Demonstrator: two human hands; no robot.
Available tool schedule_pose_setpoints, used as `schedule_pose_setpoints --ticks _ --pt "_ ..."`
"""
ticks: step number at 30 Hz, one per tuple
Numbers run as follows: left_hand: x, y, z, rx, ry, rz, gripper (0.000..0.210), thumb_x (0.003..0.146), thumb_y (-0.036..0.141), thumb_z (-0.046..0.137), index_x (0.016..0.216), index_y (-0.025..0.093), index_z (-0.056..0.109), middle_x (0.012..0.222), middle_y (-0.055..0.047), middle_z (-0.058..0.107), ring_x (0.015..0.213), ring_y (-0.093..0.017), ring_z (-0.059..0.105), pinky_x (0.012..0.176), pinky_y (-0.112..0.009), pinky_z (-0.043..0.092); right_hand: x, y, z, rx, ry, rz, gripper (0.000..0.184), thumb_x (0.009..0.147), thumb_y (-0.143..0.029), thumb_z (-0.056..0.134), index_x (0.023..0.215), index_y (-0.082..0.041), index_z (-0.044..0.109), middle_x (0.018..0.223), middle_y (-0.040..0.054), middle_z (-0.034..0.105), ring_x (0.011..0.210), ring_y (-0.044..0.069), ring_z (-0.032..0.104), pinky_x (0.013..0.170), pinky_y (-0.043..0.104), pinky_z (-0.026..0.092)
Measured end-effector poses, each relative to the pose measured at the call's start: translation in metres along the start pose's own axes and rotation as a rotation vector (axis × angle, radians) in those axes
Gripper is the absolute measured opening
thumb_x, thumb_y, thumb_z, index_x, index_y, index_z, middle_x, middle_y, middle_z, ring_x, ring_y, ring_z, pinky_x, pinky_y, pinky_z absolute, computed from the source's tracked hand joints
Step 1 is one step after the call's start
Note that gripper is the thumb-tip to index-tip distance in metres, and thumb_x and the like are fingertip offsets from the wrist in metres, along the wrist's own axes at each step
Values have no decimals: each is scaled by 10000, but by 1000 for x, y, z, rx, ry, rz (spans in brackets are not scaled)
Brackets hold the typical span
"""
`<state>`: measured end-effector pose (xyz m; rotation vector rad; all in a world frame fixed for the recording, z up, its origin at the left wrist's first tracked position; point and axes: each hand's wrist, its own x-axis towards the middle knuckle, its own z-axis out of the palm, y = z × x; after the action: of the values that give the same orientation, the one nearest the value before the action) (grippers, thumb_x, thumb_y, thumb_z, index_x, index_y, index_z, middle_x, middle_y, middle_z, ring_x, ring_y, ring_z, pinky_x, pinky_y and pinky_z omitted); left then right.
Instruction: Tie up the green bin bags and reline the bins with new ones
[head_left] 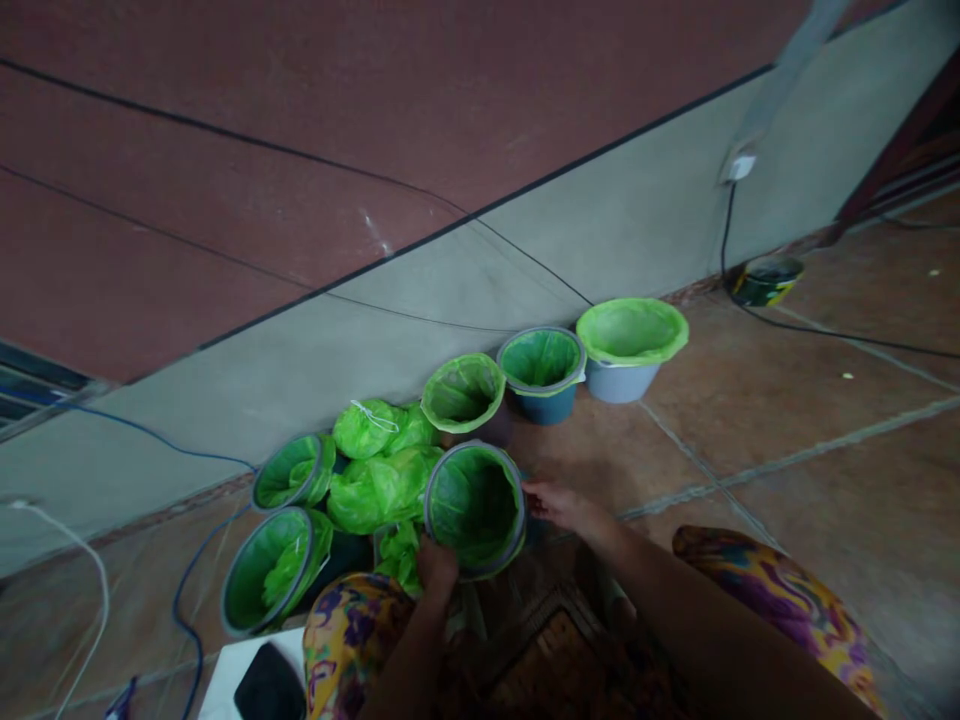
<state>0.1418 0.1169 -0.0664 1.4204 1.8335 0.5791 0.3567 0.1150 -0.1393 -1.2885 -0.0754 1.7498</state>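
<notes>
Between my hands stands a bucket (480,500) with a grey rim, lined with a green plastic bag. My left hand (436,565) is closed at the near left side of its rim. On the opposite side, my right hand (553,503) grips the rim with its fingers; their far side is partly hidden. The liner (469,495) hangs down inside and the bottom is dark. Left of this bucket lie bunched green plastic bags (386,490), one with a white string. Just behind it is a dark bucket with a green liner (465,390) folded over its rim.
Along the wall stand a blue bucket (541,400) and a grey bucket (622,382), both green-lined. Two lined buckets (240,560) tilt at the left. A phone-like black object (270,685) lies on a white surface. Cables (184,620) cross the tiled floor; a small tin (766,282) stands far right.
</notes>
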Motion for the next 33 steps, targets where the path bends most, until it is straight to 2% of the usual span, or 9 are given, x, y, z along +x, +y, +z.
schedule_pose_setpoints --ticks 3,5,7,12,17,21,25,30,33 --pt "-8 -1 22 165 -5 76 405 883 275 589 1265 142 568 1326 -142 556 1252 -287 505 1032 -413 428 -2 0 0 24 -21 11 107 815 -181 602 714 -161 632 632 -8 629 584 104 572 602 222 454" --pt "-15 -1 42 345 -133 228 464 868 257 560 1302 90 544 1356 -178 550 1305 -288 466 1095 -385 360 -2 1 -1 26 -29 4 113 799 -174 609 688 -163 628 618 -6 630 570 107 572 608 228 467" --pt "-23 2 61 471 -271 310 466 878 256 520 1318 106 533 1333 -163 580 1261 -260 513 1082 -351 361 -1 3 -1 7 -18 -9 124 775 -176 621 651 -170 614 586 -9 620 550 109 563 606 232 474" --pt "-31 6 82 620 -378 234 348 920 172 372 1187 152 595 1129 -122 681 1081 -220 616 962 -315 410 3 5 -9 -90 35 -26 150 743 -190 617 598 -192 578 528 -24 583 522 116 552 599 237 476" --pt "-36 -2 84 705 -424 230 353 909 132 356 1179 140 583 1210 -148 631 1133 -241 574 972 -335 396 4 2 -15 -165 100 -57 213 752 -222 617 562 -199 523 477 -40 521 484 108 506 545 220 438" --pt "-39 -9 81 741 -446 265 400 889 102 348 1232 117 553 1243 -162 603 1173 -257 538 998 -358 374 1 -4 -13 -129 95 -63 137 810 -272 579 699 -192 577 598 -10 608 565 116 569 606 236 481" --pt "-36 -20 70 643 -462 338 371 878 124 365 1187 92 568 1191 -174 612 1125 -257 550 989 -342 373 -5 -6 -3 -86 46 -28 143 846 -306 567 772 -190 605 698 13 650 636 127 606 658 255 493" --pt "-34 -41 52 557 -470 420 362 891 140 342 1181 119 558 1168 -156 612 1096 -247 551 995 -354 376 -4 0 5 -44 71 30 89 829 -170 560 751 -174 602 673 -2 636 607 103 590 659 228 491" --pt "-33 -51 43 542 -475 461 347 879 130 357 1157 121 564 1164 -151 610 1083 -234 550 997 -355 389 -2 2 4 -20 80 30 123 839 -166 538 728 -179 588 653 -1 635 603 105 591 642 228 489"
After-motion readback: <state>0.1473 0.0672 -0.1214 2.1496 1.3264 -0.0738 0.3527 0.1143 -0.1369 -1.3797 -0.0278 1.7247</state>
